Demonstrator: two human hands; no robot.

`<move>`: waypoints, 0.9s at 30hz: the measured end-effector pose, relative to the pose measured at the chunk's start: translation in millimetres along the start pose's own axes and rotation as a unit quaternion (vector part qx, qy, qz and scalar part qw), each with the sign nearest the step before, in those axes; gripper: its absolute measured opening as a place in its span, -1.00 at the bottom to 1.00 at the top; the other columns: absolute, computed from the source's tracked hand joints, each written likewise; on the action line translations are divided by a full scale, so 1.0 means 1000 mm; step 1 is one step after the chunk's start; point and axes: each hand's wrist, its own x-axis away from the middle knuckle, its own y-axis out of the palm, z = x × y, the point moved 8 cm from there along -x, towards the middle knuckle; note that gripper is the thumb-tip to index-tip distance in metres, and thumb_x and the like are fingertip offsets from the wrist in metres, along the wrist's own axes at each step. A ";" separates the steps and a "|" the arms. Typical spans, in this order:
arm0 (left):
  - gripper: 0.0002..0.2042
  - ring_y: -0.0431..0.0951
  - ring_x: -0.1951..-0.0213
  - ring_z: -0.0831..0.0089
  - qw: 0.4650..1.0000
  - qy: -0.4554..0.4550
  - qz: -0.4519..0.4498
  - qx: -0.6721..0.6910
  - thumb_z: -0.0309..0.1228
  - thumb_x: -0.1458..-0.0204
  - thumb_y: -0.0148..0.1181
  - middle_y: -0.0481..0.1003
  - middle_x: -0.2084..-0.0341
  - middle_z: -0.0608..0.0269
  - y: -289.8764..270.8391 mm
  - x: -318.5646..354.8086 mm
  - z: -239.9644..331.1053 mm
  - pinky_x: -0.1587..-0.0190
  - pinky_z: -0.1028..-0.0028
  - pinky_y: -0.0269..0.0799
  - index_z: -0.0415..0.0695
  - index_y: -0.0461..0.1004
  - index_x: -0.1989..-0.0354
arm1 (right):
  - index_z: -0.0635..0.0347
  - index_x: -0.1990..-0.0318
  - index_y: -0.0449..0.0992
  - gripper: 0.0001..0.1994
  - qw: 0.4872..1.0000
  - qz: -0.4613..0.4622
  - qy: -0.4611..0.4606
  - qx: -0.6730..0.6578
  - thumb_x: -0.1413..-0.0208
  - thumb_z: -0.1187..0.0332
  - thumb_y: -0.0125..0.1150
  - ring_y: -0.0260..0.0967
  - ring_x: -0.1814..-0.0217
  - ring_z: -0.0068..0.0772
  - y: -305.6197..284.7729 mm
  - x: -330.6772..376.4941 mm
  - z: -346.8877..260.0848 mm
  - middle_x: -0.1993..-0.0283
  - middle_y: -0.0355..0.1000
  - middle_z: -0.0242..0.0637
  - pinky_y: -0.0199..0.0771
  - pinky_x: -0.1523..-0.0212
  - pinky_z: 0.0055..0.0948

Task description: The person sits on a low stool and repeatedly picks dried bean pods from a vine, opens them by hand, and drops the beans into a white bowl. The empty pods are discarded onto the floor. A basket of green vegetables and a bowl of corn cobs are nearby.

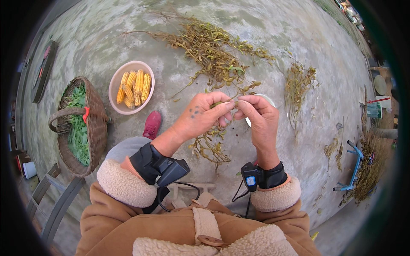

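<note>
Left hand [199,113]: thumb and fingers pinching a greenish pod [221,102]. Right hand [261,117]: thumb and forefinger pinched at the pod's right end, tips covering the exact contact. Pod is between the two hands, up off the floor [171,47]. Hands nearly touching, fingertips to fingertips.

Black straps with boxy units on both wrists: left unit [173,172], right unit [250,180]. Fleece cuffs just behind them.

White bowl [270,100] behind the right hand, mostly hidden; contents can't be made out. Below the hands, loose stalks [210,147] on the floor. Past the fingertips, big heap [209,51] of dry podded plants, some green leaf in it. Smaller bunch [300,81] to its right, apart from it.

Left side: pink shoe [152,124], then pink tub [113,91] of yellow corn cobs [139,83]. Further left, wicker basket [97,128], leafy greens [78,132] inside, red tie on the handle.

Far right: blue metal frame [355,166], with more dry plants [371,170] just beside it.
</note>
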 end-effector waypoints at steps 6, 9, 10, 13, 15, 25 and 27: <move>-0.80 0.42 0.51 0.69 1.000 -0.014 0.005 -0.019 -0.36 -0.07 0.00 0.47 0.50 0.34 0.000 -0.001 -0.003 0.52 0.70 0.28 -0.25 0.44 0.27 | 0.34 0.34 0.43 -0.85 0.999 0.040 -0.013 -0.023 0.05 0.45 0.19 0.33 0.51 -0.66 -0.003 -0.002 -0.004 0.44 0.45 -0.31 0.32 0.50 -0.70; -0.80 0.42 0.51 0.69 0.999 -0.005 0.027 -0.025 -0.37 -0.06 0.00 0.48 0.49 0.34 -0.004 -0.001 -0.004 0.52 0.70 0.28 -0.25 0.45 0.29 | 0.33 0.38 0.43 -0.85 0.999 0.026 0.017 -0.040 0.06 0.42 0.21 0.31 0.54 -0.68 0.002 -0.002 0.000 0.46 0.46 -0.31 0.29 0.54 -0.71; -0.80 0.42 0.53 0.70 0.999 -0.004 0.033 -0.037 -0.37 -0.05 0.00 0.48 0.52 0.35 -0.005 -0.002 -0.004 0.52 0.69 0.28 -0.25 0.45 0.30 | 0.33 0.39 0.43 -0.85 0.999 0.033 0.031 -0.030 0.06 0.41 0.21 0.30 0.55 -0.68 0.001 -0.002 0.002 0.47 0.46 -0.31 0.29 0.54 -0.71; -0.80 0.42 0.55 0.68 0.997 0.023 0.046 -0.059 -0.37 -0.04 0.00 0.47 0.57 0.34 -0.008 -0.002 -0.002 0.53 0.66 0.28 -0.25 0.45 0.33 | 0.32 0.42 0.44 -0.85 0.999 0.034 0.037 -0.016 0.06 0.40 0.21 0.29 0.57 -0.71 0.003 -0.004 0.007 0.49 0.46 -0.32 0.28 0.57 -0.72; -0.81 0.43 0.55 0.66 0.995 0.038 0.048 -0.083 -0.38 -0.03 -0.01 0.47 0.59 0.33 -0.008 -0.001 0.001 0.52 0.64 0.30 -0.26 0.45 0.34 | 0.32 0.43 0.45 -0.85 0.999 0.037 0.029 -0.017 0.06 0.39 0.22 0.28 0.58 -0.72 0.004 -0.005 0.007 0.51 0.45 -0.34 0.27 0.59 -0.73; -0.82 0.48 0.56 0.56 0.983 0.041 0.078 -0.162 -0.46 0.03 -0.05 0.48 0.63 0.15 -0.007 0.005 0.008 0.53 0.55 0.35 -0.31 0.43 0.37 | 0.29 0.43 0.41 -0.85 0.999 0.031 0.004 0.038 0.07 0.41 0.23 0.26 0.61 -0.75 0.011 -0.004 0.007 0.54 0.40 -0.42 0.25 0.61 -0.78; -0.84 0.47 0.59 0.49 0.976 0.064 0.091 -0.188 -0.47 0.05 -0.05 0.46 0.65 0.10 -0.007 0.005 0.011 0.54 0.50 0.34 -0.31 0.43 0.40 | 0.28 0.44 0.39 -0.85 0.999 0.031 -0.002 0.041 0.06 0.41 0.22 0.26 0.61 -0.76 0.013 -0.004 0.006 0.54 0.39 -0.42 0.25 0.61 -0.78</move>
